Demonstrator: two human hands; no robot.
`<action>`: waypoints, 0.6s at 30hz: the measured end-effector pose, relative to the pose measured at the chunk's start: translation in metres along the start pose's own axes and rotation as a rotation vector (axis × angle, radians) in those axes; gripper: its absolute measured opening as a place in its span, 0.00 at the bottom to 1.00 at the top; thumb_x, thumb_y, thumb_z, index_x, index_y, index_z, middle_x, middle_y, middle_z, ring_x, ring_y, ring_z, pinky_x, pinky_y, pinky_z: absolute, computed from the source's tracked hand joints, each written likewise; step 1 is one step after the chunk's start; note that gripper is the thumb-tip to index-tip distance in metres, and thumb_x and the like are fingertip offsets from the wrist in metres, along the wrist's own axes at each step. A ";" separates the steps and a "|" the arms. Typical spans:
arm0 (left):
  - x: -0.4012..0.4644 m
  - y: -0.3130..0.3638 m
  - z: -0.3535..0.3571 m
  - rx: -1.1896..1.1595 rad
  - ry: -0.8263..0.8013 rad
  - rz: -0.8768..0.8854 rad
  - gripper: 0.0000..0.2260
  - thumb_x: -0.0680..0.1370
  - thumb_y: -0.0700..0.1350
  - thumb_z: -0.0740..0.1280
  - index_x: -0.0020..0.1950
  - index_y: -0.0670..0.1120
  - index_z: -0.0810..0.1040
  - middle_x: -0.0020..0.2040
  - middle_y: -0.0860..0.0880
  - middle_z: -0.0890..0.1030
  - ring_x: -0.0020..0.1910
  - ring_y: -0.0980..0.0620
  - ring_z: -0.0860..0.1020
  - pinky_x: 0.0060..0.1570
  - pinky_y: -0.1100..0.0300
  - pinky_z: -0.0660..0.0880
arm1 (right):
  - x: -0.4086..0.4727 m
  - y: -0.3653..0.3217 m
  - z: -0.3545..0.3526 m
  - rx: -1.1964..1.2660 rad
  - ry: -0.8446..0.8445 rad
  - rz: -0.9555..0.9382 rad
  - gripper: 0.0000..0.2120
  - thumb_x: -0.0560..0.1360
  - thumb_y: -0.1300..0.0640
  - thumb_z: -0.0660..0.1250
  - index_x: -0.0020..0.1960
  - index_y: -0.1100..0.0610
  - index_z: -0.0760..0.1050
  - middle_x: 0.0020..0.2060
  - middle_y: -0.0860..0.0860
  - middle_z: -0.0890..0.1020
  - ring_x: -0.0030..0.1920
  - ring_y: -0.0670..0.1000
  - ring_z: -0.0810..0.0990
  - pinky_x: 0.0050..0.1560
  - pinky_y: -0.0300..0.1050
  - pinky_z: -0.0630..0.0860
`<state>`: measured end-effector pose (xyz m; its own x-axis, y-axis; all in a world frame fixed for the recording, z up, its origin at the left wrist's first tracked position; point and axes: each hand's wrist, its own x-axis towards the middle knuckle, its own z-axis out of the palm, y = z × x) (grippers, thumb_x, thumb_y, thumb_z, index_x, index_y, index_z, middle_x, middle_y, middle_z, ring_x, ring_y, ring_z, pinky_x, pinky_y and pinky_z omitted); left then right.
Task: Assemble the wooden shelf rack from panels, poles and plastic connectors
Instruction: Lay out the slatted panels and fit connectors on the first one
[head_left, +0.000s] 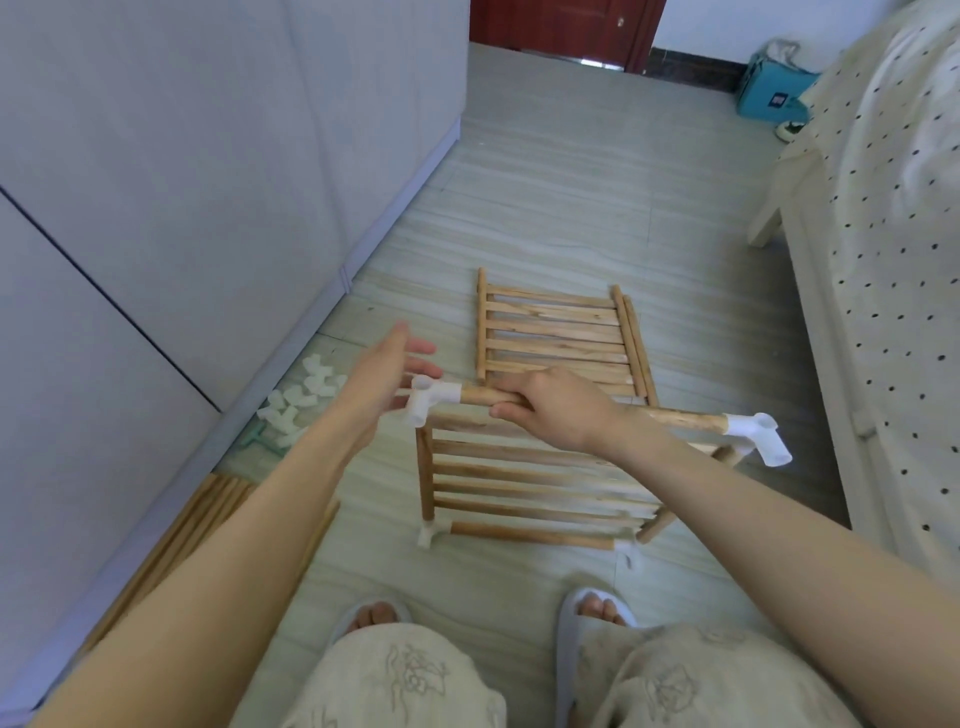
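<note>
Bed along the 3 o'clock edge; grey cabinet from 9 to 11. Part-built rack stands on the floor at centre, slats upright. Loose slatted panel lies flat just past it, toward 12. Spare poles at 8 o'clock. Right hand curled round the top pole. Left hand, fingers straight, holding nothing, beside the corner connector. Loose white connectors piled at 9.

Pale striped floor, grey-white wardrobe along the left, bed with dotted cream cover at the right, dark red door far behind, teal box beside the bed, soft daylight
</note>
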<state>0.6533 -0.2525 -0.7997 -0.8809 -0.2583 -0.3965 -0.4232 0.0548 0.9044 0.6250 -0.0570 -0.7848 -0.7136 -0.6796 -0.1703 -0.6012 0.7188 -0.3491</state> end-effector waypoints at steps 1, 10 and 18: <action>0.001 0.010 0.009 0.079 -0.019 0.031 0.23 0.82 0.57 0.47 0.49 0.48 0.78 0.40 0.48 0.83 0.41 0.51 0.80 0.39 0.57 0.72 | -0.002 0.001 0.002 -0.014 0.008 -0.015 0.11 0.79 0.46 0.58 0.52 0.51 0.75 0.41 0.48 0.77 0.46 0.54 0.76 0.41 0.45 0.68; -0.008 0.004 0.036 0.646 -0.109 0.165 0.22 0.81 0.56 0.52 0.46 0.45 0.79 0.27 0.49 0.81 0.25 0.56 0.79 0.29 0.64 0.71 | -0.025 0.022 0.011 -0.103 0.045 0.007 0.20 0.74 0.33 0.51 0.35 0.48 0.63 0.26 0.42 0.67 0.32 0.49 0.69 0.36 0.44 0.64; -0.011 -0.008 0.032 0.524 -0.069 0.166 0.19 0.82 0.53 0.53 0.45 0.45 0.80 0.26 0.45 0.80 0.22 0.59 0.76 0.19 0.74 0.65 | -0.033 0.021 0.025 -0.184 0.161 -0.006 0.23 0.73 0.31 0.47 0.39 0.49 0.63 0.30 0.49 0.75 0.37 0.55 0.79 0.35 0.45 0.66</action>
<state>0.6591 -0.2191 -0.8075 -0.9490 -0.1426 -0.2811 -0.3111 0.5665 0.7631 0.6446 -0.0236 -0.8093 -0.7487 -0.6627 -0.0145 -0.6508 0.7391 -0.1734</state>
